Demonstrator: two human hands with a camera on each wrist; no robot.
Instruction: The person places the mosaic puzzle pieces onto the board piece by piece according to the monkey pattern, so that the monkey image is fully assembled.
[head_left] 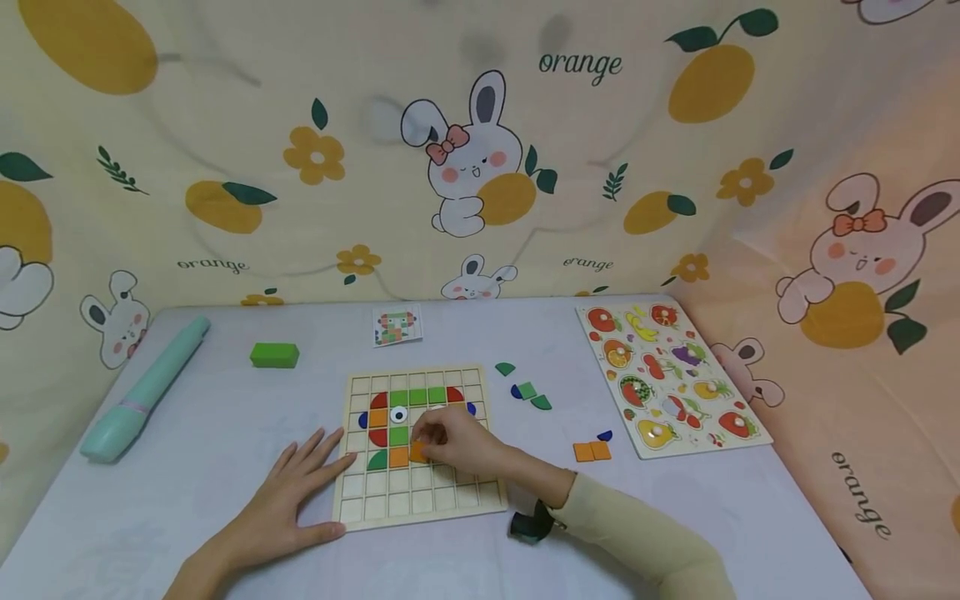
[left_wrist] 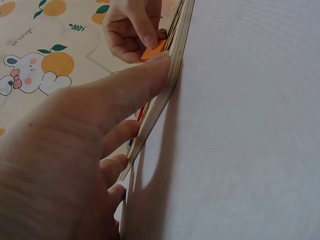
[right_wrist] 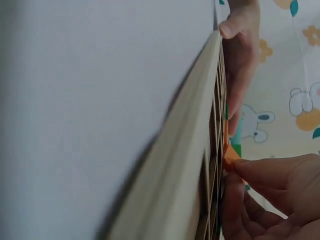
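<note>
A wooden grid board [head_left: 420,504] lies on the table, with red, green, orange and blue pieces and a round eye piece [head_left: 398,414] set in its cells. My right hand [head_left: 459,442] pinches an orange square tile [head_left: 417,452] between thumb and fingers, over the cell right of another orange square [head_left: 398,457]. In the right wrist view the pinched tile [right_wrist: 231,155] is tilted against the grid. My left hand [head_left: 288,500] lies with spread fingers along the board's left edge, thumb at the near corner. The right hand hides part of the board's middle.
Loose green and blue pieces [head_left: 527,390] lie right of the board, with two orange squares [head_left: 592,451] and a blue half-circle [head_left: 604,435] nearer. A fruit puzzle board [head_left: 630,433] stands farther right. Behind are a pattern card [head_left: 397,325], a green block [head_left: 274,355] and a teal pen-like device [head_left: 146,392].
</note>
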